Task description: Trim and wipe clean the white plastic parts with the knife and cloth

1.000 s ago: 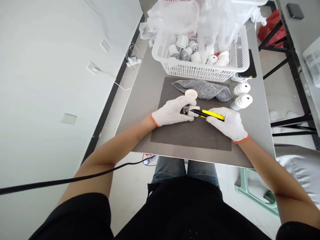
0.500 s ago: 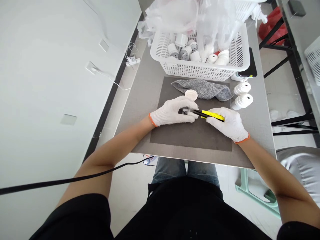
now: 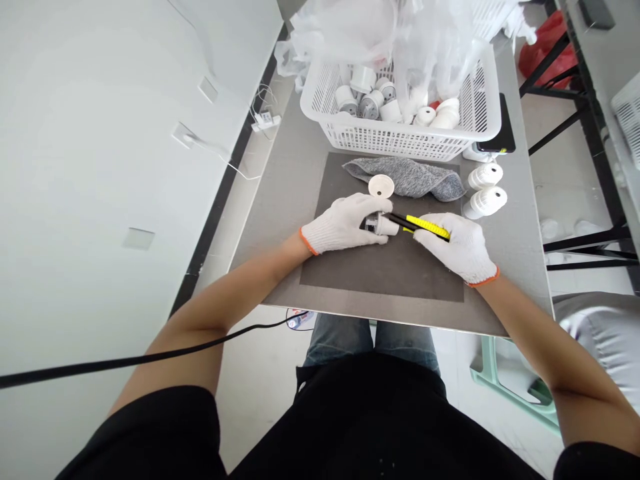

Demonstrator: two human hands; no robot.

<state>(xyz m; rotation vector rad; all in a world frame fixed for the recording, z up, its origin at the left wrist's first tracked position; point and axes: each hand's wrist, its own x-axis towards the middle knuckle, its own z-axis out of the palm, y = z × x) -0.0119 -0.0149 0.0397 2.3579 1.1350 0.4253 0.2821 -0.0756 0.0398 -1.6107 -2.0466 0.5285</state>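
"On my feed, the gloved left hand (image 3: 343, 222) is clasping a small white fitting (image 3: 387, 226) just right of the frame's centre, fingers above and thumb below."

"And the other?"

"Farther right, the gloved right hand (image 3: 461, 245) is gripping a yellow-and-black tool (image 3: 429, 227). I'm pointing its dark end left at the fitting, but I'm not seeing clearly whether they're touching."

"Are the hands meeting?"

"No, I'm seeing them apart, with the tool reaching across the gap."

"What else are you seeing, left to right?"

"At upper left, a white power strip (image 3: 267, 122) is lying beside the wall. At top centre, plastic bags (image 3: 350, 30) are partly covering a white basket (image 3: 395, 141) that's holding loose fittings (image 3: 371, 105). Mid-frame, a dark mat (image 3: 380, 273) is lying beneath both hands on the table (image 3: 280, 193); a round white cap (image 3: 381, 186) is sitting just beside the left fingertips, against a crumpled grey cloth (image 3: 420, 179)."

"And beyond that?"

"Right of the cloth, two ribbed white pieces (image 3: 485, 202) are resting next to each other. A black phone (image 3: 501, 127) is lying beside the basket at upper right, and a green stool (image 3: 489, 360) is standing at lower right."
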